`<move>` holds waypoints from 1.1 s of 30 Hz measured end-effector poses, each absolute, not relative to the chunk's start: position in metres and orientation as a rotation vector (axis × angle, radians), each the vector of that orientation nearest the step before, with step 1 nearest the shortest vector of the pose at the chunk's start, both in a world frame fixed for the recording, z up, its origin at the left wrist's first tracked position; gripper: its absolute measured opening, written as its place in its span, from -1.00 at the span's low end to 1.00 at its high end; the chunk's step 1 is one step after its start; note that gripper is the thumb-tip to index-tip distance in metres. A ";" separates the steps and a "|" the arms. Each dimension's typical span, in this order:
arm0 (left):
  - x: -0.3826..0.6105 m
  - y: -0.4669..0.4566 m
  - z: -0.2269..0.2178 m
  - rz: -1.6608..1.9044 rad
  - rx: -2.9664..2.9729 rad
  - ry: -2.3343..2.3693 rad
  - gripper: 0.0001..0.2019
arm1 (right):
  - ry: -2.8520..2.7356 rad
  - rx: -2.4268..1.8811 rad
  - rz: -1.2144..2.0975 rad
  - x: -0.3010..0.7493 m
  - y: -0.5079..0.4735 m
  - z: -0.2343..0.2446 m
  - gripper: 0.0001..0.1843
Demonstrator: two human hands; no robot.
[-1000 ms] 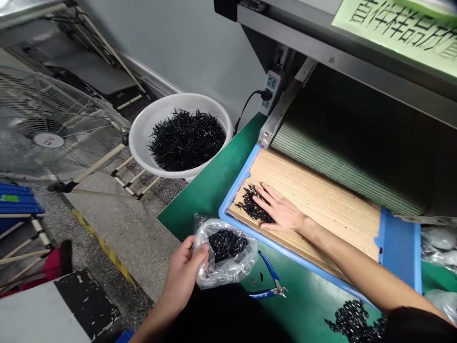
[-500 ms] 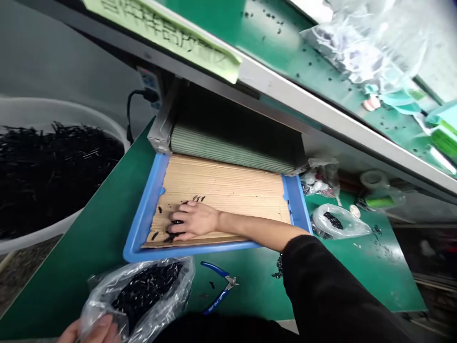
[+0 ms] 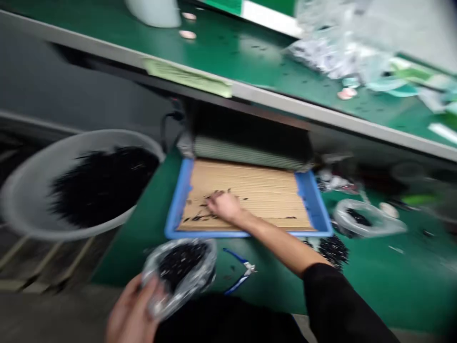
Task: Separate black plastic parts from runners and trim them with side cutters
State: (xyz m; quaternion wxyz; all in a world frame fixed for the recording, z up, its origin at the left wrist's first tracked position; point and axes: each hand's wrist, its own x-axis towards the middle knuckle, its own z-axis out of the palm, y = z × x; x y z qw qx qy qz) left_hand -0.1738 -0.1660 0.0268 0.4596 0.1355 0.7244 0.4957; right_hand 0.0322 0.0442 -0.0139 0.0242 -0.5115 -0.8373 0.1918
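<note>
- Looking down at a green worktop (image 3: 374, 276) from the head view, frame tilted and smeared by motion blur; a green shelf (image 3: 214, 47) above it was cut off at the top.
- White basin (image 3: 76, 138) at left, heaped with black pin-like parts (image 3: 103, 186); exact shape too blurred to read.
- Blue tray (image 3: 174, 214) mid-frame, holding a ribbed cardboard sheet (image 3: 267, 190), set against a dark machine opening (image 3: 250, 147).
- Right hand (image 3: 224, 207) lay palm-down on the sheet among scattered black parts (image 3: 217, 194); fingers (image 3: 213, 202) sat close together, but blur hid whether they pinched anything.
- Left hand (image 3: 134, 309) low at frame edge, fingers (image 3: 150, 290) curled round a clear plastic bag (image 3: 185, 281) of black parts.
- Blue-handled side cutters (image 3: 237, 271) lay on the worktop between bag and tray.
- Small black heap (image 3: 333, 250) just beside the tray's lower right corner.
</note>
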 end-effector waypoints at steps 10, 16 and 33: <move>-0.163 -0.187 0.039 1.180 0.411 1.544 -0.61 | -2.529 -1.116 1.167 -0.021 -0.045 0.038 -0.56; -0.162 -0.194 0.044 1.218 0.460 1.522 -0.61 | -2.616 -1.345 1.174 -0.067 -0.089 0.038 -0.71; -0.166 -0.190 0.039 1.274 0.403 1.464 -0.58 | -1.884 -1.362 1.292 -0.085 -0.100 0.005 -0.78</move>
